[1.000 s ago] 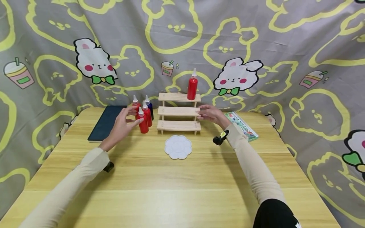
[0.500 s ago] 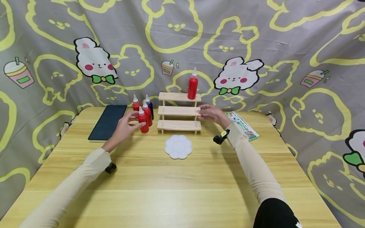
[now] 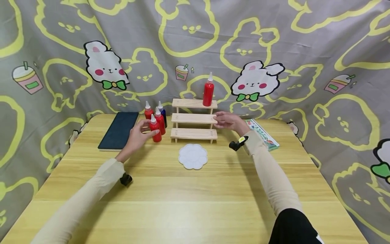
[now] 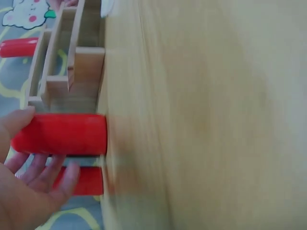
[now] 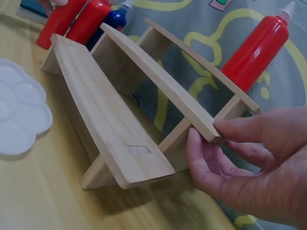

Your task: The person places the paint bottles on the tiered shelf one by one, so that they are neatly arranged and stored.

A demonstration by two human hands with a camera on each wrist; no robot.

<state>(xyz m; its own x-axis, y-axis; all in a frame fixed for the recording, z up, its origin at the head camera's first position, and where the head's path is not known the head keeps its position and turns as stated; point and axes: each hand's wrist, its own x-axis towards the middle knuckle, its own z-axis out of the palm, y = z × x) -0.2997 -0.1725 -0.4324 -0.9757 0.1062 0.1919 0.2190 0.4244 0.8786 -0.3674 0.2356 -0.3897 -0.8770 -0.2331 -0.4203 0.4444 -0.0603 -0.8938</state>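
My left hand (image 3: 138, 138) grips a red squeeze bottle (image 3: 155, 128) with a white nozzle, standing upright on the table. In the left wrist view the thumb lies along one side of this bottle (image 4: 67, 134) and the fingers along the other. Close behind it stand two more red bottles (image 3: 160, 120) and a dark blue bottle (image 3: 164, 115). My right hand (image 3: 230, 121) pinches the right end of the middle step of a three-tier wooden shelf (image 3: 193, 118), thumb above and fingers beneath in the right wrist view. Another red bottle (image 3: 208, 92) stands on its top step.
A white flower-shaped palette (image 3: 193, 156) lies in front of the shelf. To the left is a flat dark board or book (image 3: 118, 131), and to the right a colourful flat box (image 3: 263, 134). A patterned curtain (image 3: 140, 27) hangs behind the table (image 3: 182, 203).
My left hand has moved in, slightly right, and closed around the front red bottle, which stays in place. My right hand keeps its hold on the shelf. The head view has shifted slightly.
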